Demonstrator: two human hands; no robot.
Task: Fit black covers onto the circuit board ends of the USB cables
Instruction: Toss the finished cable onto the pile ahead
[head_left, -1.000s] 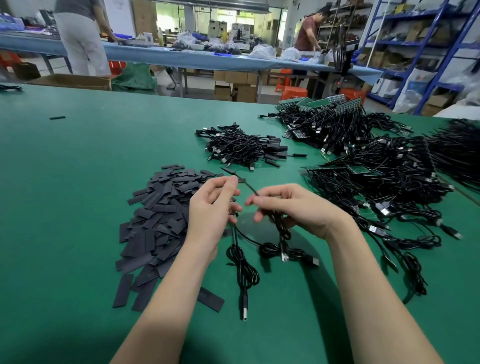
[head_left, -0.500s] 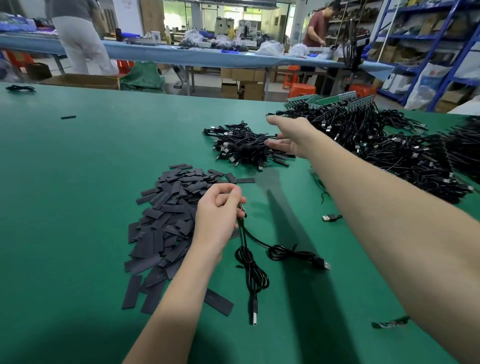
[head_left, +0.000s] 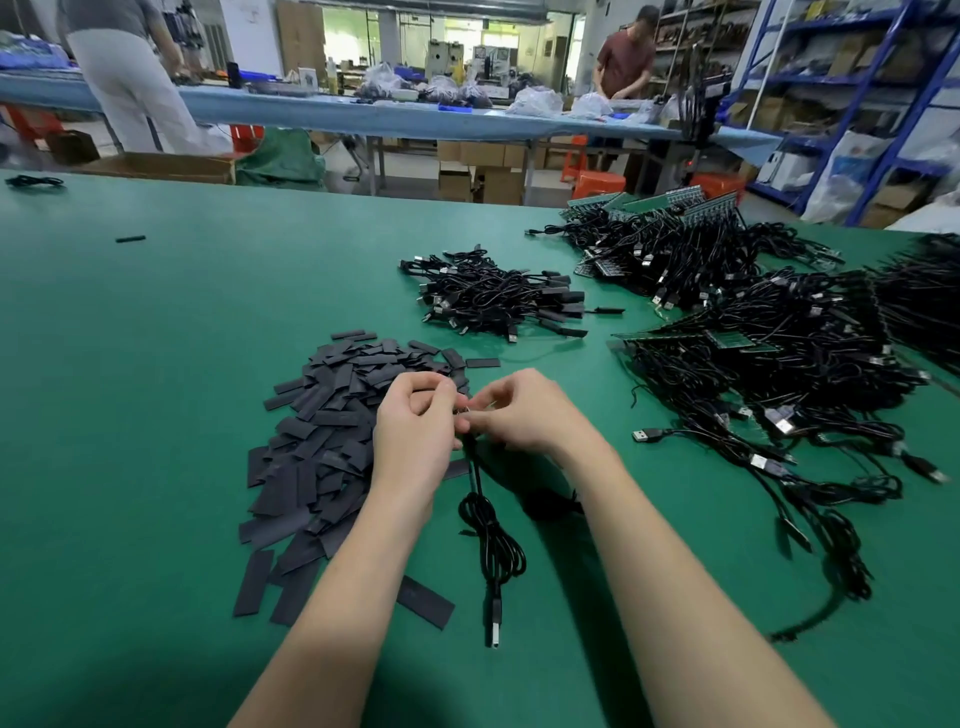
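Back from the finished pile (head_left: 493, 301) comes the right hand (head_left: 524, 413), fingertips pinching beside the left hand (head_left: 415, 431), which grips the cable (head_left: 488, 525) above the covers (head_left: 322, 441). Fitting step; next, I'd say, the sleeve slides on straight.

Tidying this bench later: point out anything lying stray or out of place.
A lone black cover lies far left on the green table, apart from the cover pile. A loose cable sits at the far-left table edge. One cover lies separate near the left forearm. Nothing looks damaged.
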